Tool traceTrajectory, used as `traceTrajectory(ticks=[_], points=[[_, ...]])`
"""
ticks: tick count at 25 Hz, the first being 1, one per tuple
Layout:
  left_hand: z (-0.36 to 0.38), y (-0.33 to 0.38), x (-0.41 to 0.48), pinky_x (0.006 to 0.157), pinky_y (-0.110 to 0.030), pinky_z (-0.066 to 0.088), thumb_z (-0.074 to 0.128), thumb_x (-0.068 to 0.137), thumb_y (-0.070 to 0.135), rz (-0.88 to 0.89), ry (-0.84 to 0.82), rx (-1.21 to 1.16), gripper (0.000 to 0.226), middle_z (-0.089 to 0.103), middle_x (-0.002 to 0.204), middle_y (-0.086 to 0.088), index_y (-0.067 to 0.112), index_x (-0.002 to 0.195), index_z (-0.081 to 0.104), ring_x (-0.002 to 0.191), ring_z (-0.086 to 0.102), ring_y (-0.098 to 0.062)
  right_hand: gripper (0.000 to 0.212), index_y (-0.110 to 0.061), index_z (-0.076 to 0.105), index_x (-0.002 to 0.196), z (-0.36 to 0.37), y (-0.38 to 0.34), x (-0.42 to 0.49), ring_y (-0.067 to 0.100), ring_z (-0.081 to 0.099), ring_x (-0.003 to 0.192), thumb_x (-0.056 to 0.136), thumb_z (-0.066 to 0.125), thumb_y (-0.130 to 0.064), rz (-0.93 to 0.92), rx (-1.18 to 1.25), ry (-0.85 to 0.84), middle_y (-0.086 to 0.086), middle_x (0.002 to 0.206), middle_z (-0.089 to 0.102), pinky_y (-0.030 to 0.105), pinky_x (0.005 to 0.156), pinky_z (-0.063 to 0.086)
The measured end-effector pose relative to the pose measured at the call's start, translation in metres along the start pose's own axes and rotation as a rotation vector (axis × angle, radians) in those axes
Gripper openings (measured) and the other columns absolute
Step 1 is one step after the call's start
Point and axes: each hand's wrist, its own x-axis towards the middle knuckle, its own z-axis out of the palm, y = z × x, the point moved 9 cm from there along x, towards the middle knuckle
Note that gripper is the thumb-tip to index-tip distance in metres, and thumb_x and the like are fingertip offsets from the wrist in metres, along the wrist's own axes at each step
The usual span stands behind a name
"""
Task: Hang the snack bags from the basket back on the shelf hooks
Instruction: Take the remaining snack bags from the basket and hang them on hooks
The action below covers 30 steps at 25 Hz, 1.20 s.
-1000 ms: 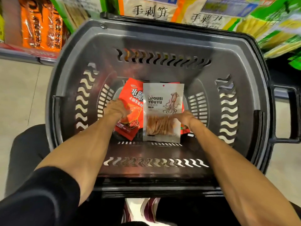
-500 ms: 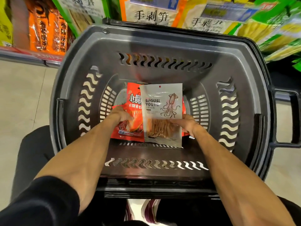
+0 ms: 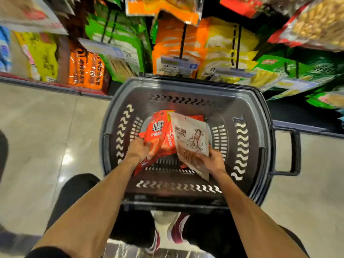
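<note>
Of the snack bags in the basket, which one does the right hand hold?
The pale bag with the squid drawing; the right hand grips its lower part. The red bags beside it are in the left hand.

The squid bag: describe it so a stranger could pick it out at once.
Look into the dark grey basket before the snack shelf. Inside, the right hand grips one flat pouch by its lower edge, beside the red bags in the left hand. It alone is pale, with a squid drawing and a clear window showing brownish strips.
</note>
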Motion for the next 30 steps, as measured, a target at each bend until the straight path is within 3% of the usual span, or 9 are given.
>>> traceTrajectory(ticks=[4, 9, 12, 15, 18, 21, 23, 26, 30], points=[[-0.085, 0.041, -0.081, 0.085, -0.043, 0.046, 0.052, 0.100, 0.028, 0.078, 0.087, 0.052, 0.040, 0.064, 0.111, -0.034, -0.010, 0.107, 0.064, 0.106, 0.061, -0.044, 0.030, -0.010, 0.073, 0.114, -0.047, -0.058, -0.071, 0.021, 0.070, 0.097, 0.085, 0.076, -0.019, 0.007, 0.015, 0.061, 0.006, 0.107, 0.075, 0.030, 0.083, 0.055], [-0.171, 0.074, -0.196, 0.076, -0.040, 0.046, 0.052, 0.099, 0.031, 0.182, 0.130, -0.102, 0.044, 0.068, 0.090, -0.032, -0.006, 0.085, 0.071, 0.091, 0.068, -0.040, 0.025, -0.010, 0.073, 0.115, -0.114, -0.158, -0.163, 0.015, 0.064, 0.086, 0.091, 0.067, -0.019, -0.118, -0.013, 0.077, 0.005, 0.103, 0.074, 0.022, 0.067, 0.050], [-0.212, 0.087, -0.274, 0.072, -0.040, 0.054, 0.049, 0.087, 0.051, 0.233, 0.178, -0.260, 0.052, 0.072, 0.079, -0.021, 0.005, 0.080, 0.074, 0.081, 0.071, -0.034, 0.024, -0.018, 0.071, 0.114, -0.151, -0.210, -0.220, 0.014, 0.066, 0.095, 0.093, 0.064, -0.024, -0.165, 0.051, 0.022, -0.001, 0.108, 0.073, 0.032, 0.083, 0.055], [-0.253, 0.086, -0.364, 0.066, -0.041, 0.058, 0.058, 0.087, 0.052, 0.226, 0.317, -0.504, 0.037, 0.071, 0.069, -0.006, 0.018, 0.088, 0.073, 0.068, 0.069, -0.019, 0.026, -0.021, 0.069, 0.116, -0.180, -0.258, -0.276, 0.016, 0.067, 0.102, 0.092, 0.060, -0.029, -0.242, 0.070, -0.061, -0.004, 0.111, 0.072, 0.036, 0.086, 0.055], [-0.298, 0.087, -0.456, 0.055, -0.026, 0.048, 0.066, 0.091, 0.040, 0.156, 0.495, -0.667, 0.037, 0.063, 0.062, -0.003, 0.007, 0.074, 0.068, 0.053, 0.051, -0.002, 0.024, -0.018, 0.067, 0.116, -0.211, -0.308, -0.329, 0.017, 0.065, 0.101, 0.095, 0.060, -0.024, -0.366, 0.082, -0.122, -0.003, 0.108, 0.071, 0.028, 0.078, 0.048], [-0.332, 0.080, -0.533, 0.049, -0.010, 0.041, 0.068, 0.091, 0.024, 0.090, 0.621, -0.816, 0.022, 0.066, 0.059, 0.011, 0.011, 0.074, 0.067, 0.049, 0.053, 0.007, 0.020, -0.020, 0.069, 0.112, -0.229, -0.359, -0.382, 0.015, 0.067, 0.096, 0.095, 0.062, -0.026, -0.517, 0.042, -0.201, -0.006, 0.101, 0.072, 0.031, 0.074, 0.050], [-0.349, 0.074, -0.574, 0.051, -0.006, 0.041, 0.066, 0.092, 0.019, 0.110, 0.658, -0.907, 0.018, 0.064, 0.054, 0.019, 0.016, 0.075, 0.065, 0.049, 0.054, 0.013, 0.015, -0.028, 0.069, 0.108, -0.233, -0.388, -0.422, 0.006, 0.068, 0.095, 0.096, 0.062, -0.025, -0.616, 0.077, -0.258, -0.014, 0.099, 0.073, 0.030, 0.078, 0.055], [-0.375, 0.055, -0.624, 0.057, -0.007, 0.045, 0.064, 0.094, 0.022, 0.150, 0.755, -1.019, 0.011, 0.071, 0.067, 0.015, 0.019, 0.084, 0.068, 0.059, 0.062, 0.011, 0.019, -0.034, 0.068, 0.104, -0.228, -0.425, -0.477, -0.010, 0.065, 0.092, 0.098, 0.060, -0.018, -0.760, 0.096, -0.380, -0.027, 0.096, 0.072, 0.011, 0.077, 0.050], [-0.418, 0.011, -0.677, 0.077, -0.032, 0.057, 0.065, 0.093, 0.027, 0.195, 0.903, -1.189, 0.014, 0.078, 0.091, 0.003, 0.015, 0.097, 0.072, 0.081, 0.072, -0.012, 0.020, -0.036, 0.066, 0.098, -0.209, -0.458, -0.530, -0.014, 0.065, 0.086, 0.097, 0.062, -0.017, -0.904, 0.045, -0.407, -0.036, 0.089, 0.069, 0.007, 0.071, 0.045]])
